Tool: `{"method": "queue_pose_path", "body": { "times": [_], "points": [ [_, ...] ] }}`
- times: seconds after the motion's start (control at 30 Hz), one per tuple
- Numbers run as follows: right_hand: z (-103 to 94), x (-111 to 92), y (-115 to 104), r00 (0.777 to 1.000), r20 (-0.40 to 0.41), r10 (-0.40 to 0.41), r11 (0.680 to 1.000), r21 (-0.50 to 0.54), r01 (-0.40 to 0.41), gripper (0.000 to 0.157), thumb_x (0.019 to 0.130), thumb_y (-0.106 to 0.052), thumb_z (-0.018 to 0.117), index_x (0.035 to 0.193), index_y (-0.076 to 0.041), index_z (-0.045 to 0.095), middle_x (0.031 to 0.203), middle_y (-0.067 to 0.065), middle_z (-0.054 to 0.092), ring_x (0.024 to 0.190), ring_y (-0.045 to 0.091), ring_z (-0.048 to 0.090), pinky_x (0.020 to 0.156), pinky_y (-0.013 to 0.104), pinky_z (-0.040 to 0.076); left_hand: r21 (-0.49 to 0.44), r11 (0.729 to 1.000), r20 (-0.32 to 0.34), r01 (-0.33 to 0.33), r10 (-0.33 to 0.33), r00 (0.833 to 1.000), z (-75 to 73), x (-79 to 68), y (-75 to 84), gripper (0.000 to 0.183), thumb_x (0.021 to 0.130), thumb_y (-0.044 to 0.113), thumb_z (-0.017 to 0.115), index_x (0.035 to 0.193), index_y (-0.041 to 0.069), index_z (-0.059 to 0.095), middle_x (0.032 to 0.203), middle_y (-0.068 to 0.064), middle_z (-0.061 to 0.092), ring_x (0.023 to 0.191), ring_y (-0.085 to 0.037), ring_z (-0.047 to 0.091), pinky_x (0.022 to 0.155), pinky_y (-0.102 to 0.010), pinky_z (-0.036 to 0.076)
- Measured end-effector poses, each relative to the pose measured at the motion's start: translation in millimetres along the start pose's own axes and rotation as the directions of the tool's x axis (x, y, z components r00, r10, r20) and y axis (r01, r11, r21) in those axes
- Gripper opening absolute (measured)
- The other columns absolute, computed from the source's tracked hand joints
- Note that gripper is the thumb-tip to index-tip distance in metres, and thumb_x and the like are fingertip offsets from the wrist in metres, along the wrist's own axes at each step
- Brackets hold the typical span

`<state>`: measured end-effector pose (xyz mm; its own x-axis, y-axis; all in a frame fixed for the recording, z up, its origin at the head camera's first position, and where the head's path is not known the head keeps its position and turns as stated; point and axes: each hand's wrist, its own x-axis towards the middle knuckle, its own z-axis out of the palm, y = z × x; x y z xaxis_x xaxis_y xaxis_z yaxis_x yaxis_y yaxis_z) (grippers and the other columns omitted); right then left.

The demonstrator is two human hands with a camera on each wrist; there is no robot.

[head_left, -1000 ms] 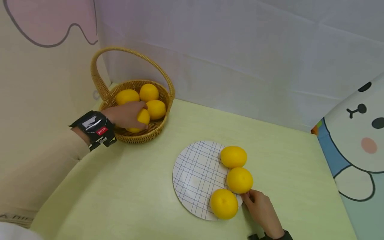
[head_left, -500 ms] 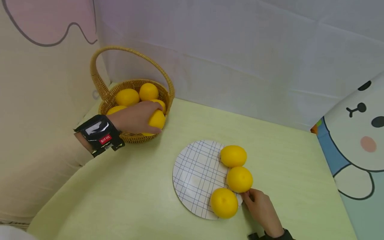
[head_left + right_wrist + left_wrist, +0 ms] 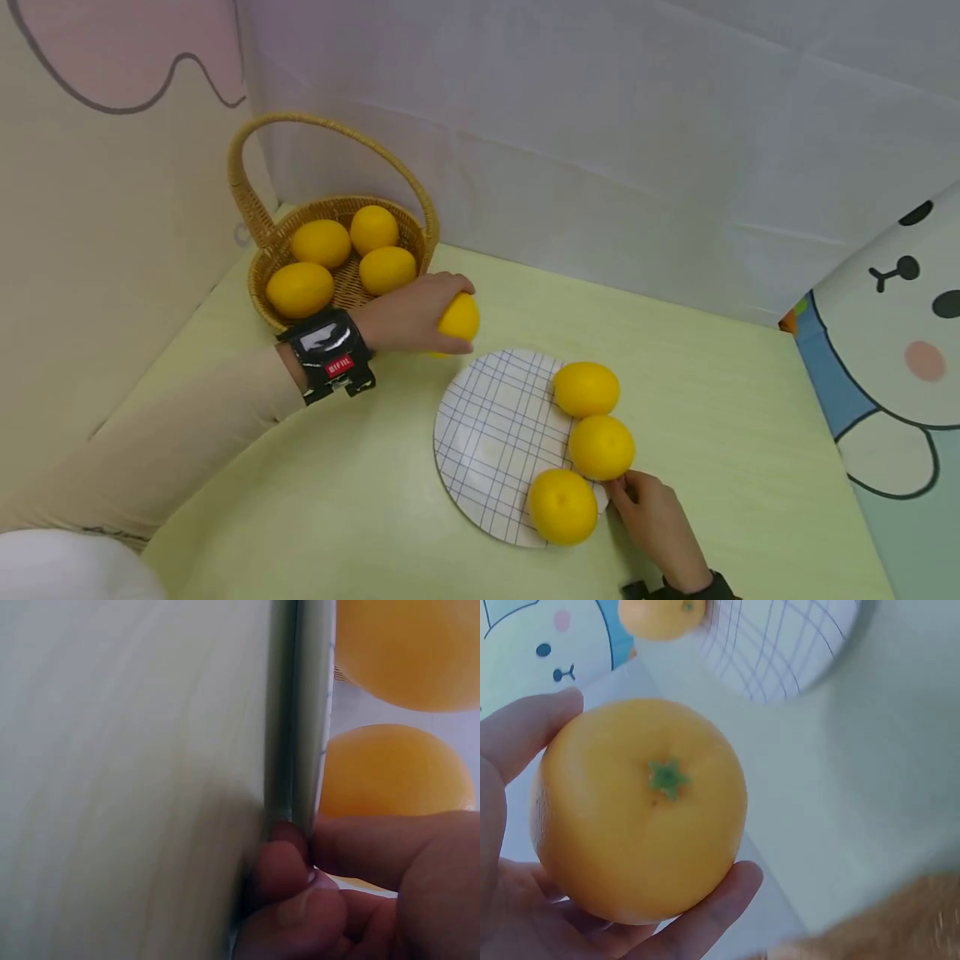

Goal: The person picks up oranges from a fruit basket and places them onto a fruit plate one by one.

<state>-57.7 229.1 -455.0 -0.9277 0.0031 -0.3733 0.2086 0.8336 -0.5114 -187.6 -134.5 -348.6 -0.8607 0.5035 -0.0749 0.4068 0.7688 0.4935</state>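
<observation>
My left hand (image 3: 416, 314) grips an orange (image 3: 641, 814) with a green star-shaped stem mark, thumb and fingers spread round its sides. It is in the air between the wicker basket (image 3: 264, 304) and a round white plate (image 3: 487, 442) with a dark grid pattern. At the plate's lower right rim, my right hand (image 3: 658, 521) pinches the edge, thumb on top and fingers beneath, as the right wrist view shows. Three oranges sit along the plate's right side: an upper orange (image 3: 587, 389), a middle orange (image 3: 602, 447) and a lower orange (image 3: 562, 507).
Several more oranges, such as a front-left orange (image 3: 300, 290), lie in the basket, whose tall handle (image 3: 337, 129) arches overhead. Behind the pale green table (image 3: 720, 400) hangs a white cloth (image 3: 570, 133). A cartoon-printed panel (image 3: 900, 358) is at the right.
My left hand has lifted an orange out of the basket and carried it right, towards the plate. The right hand and the oranges on the plate have stayed put.
</observation>
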Motion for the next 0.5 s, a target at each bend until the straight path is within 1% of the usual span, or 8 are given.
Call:
{"method": "queue_pose_path", "body": {
  "times": [0.13,0.27,0.37,0.5],
  "points": [
    [-0.1,2,-1,1.000,0.001,-0.001,1.000,-0.005,0.001,0.032,0.103,-0.019,0.055,0.073,-0.009,0.055,0.062,0.000,0.039,0.056,0.017,0.041,0.052,0.025,0.029,-0.040,0.999,0.015,-0.007,0.008,1.000,22.4,17.0,12.7,0.078,0.087,0.039,0.081,0.147,0.004,0.045,0.132,-0.013,0.056,0.110,-0.026,0.054,0.089,-0.038,0.054],
    [-0.1,2,-1,1.000,-0.001,-0.003,1.000,-0.011,0.003,0.032,0.103,-0.018,0.055,0.073,-0.009,0.054,0.062,0.000,0.039,0.056,0.016,0.041,0.052,0.025,0.029,-0.053,0.999,0.024,-0.012,0.013,1.000,42.4,32.1,23.4,0.078,0.086,0.039,0.082,0.146,0.007,0.045,0.135,-0.012,0.054,0.111,-0.025,0.053,0.087,-0.037,0.056],
    [-0.5,1,0,1.000,-0.002,-0.006,1.000,-0.009,0.006,0.032,0.103,-0.018,0.055,0.073,-0.009,0.055,0.062,0.000,0.039,0.056,0.016,0.041,0.052,0.025,0.029,-0.069,0.997,0.010,-0.021,0.022,1.000,54.4,40.3,27.4,0.078,0.085,0.037,0.084,0.145,0.007,0.045,0.135,-0.011,0.054,0.113,-0.025,0.052,0.088,-0.037,0.056],
    [-1.1,1,0,1.000,-0.002,-0.003,1.000,-0.003,0.003,0.032,0.104,-0.018,0.055,0.073,-0.009,0.055,0.062,0.000,0.038,0.056,0.016,0.041,0.052,0.025,0.029,-0.106,0.994,-0.019,-0.041,0.039,0.999,70.2,50.4,27.3,0.079,0.083,0.034,0.086,0.144,0.006,0.046,0.134,-0.011,0.054,0.113,-0.025,0.052,0.090,-0.036,0.055]
  ]
}}
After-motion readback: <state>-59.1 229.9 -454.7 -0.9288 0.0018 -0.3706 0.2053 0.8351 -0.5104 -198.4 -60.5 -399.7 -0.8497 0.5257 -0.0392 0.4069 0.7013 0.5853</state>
